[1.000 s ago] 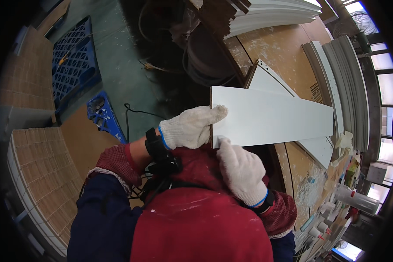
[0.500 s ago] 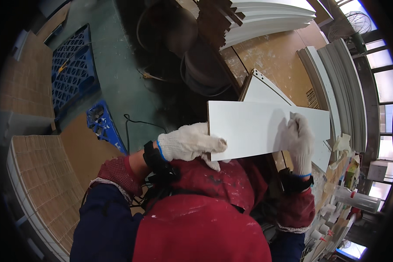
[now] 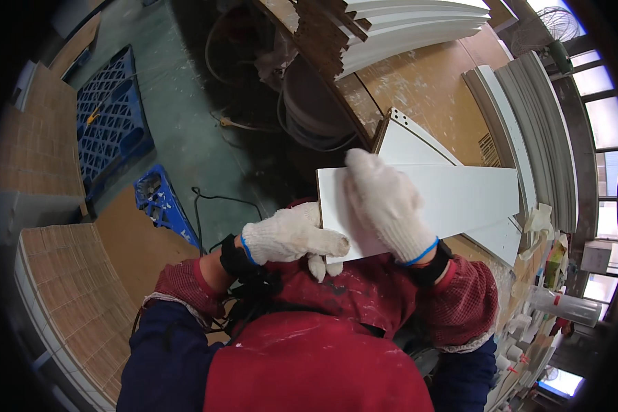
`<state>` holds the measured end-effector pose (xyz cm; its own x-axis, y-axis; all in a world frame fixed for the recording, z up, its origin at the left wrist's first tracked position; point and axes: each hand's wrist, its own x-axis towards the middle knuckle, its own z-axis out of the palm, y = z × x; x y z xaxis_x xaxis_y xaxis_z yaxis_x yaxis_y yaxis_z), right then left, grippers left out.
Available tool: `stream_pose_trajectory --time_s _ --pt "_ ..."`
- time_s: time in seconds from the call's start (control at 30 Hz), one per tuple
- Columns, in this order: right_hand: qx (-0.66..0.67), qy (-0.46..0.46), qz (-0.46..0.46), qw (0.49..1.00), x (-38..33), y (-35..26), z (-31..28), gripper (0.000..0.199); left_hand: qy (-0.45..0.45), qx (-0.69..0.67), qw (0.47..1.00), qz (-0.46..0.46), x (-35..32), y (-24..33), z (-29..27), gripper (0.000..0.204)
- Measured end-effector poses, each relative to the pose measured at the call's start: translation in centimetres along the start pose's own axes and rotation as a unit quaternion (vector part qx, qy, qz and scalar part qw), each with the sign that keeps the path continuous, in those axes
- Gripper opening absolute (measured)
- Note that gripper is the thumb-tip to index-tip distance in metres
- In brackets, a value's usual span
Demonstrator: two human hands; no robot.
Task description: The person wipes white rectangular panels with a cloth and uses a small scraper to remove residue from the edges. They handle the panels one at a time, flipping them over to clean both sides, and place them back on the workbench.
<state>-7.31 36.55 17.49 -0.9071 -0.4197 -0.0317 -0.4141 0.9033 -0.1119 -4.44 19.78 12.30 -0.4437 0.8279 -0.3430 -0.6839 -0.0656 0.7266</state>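
My left hand (image 3: 292,237), in a white knitted glove, grips a long white board (image 3: 453,199) at its left end, thumb on top and fingers underneath. My right hand (image 3: 384,196), gloved the same way, lies over the upper face of the board near that end. Its fingers are curled together and slightly blurred; whatever may be in them is hidden. Beneath the held board, a second white board (image 3: 405,143) with small holes at its end rests slanting on the worktable (image 3: 432,82).
Curved white panels (image 3: 419,31) are piled at the table's far end. A stack of long grey-edged boards (image 3: 539,137) stands along its right side. Left of the table are a dark bucket (image 3: 316,103), a blue pallet (image 3: 110,123) and stacked brown boards (image 3: 69,295).
My right hand has slid leftward along the board, from its right part to near the left end. The board's left end has dropped slightly toward me, still in my left hand.
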Motion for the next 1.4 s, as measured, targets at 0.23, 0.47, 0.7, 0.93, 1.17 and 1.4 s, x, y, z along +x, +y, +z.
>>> stream_pose_trajectory --time_s 0.23,0.47,0.7,0.93,1.17,1.4 --pt "0.141 -0.122 -0.166 0.968 0.2 -2.8 -1.6 0.025 0.005 0.030 0.997 0.078 -0.3 -2.1 -0.5 0.019" --pt "0.053 -0.039 -0.051 0.997 0.5 -0.7 -2.3 0.014 0.000 0.001 1.000 0.023 0.1 -0.7 -0.2 0.022" --pt "0.160 -0.129 -0.109 0.973 -1.2 -1.2 -2.9 0.023 0.004 -0.054 0.998 0.011 0.3 -1.2 -0.5 0.030" --pt "0.197 0.017 0.182 0.963 -9.9 9.5 -4.0 0.023 0.230 -0.040 0.958 0.166 2.4 -0.3 -0.8 0.033" --pt "0.216 0.115 0.422 0.873 -18.0 14.5 -3.6 0.024 0.282 -0.188 0.915 0.219 3.9 -0.1 -3.2 0.038" --pt "0.218 0.132 0.499 0.828 -22.6 18.4 -3.8 0.027 0.233 -0.157 0.952 0.126 4.0 0.8 -3.5 0.038"
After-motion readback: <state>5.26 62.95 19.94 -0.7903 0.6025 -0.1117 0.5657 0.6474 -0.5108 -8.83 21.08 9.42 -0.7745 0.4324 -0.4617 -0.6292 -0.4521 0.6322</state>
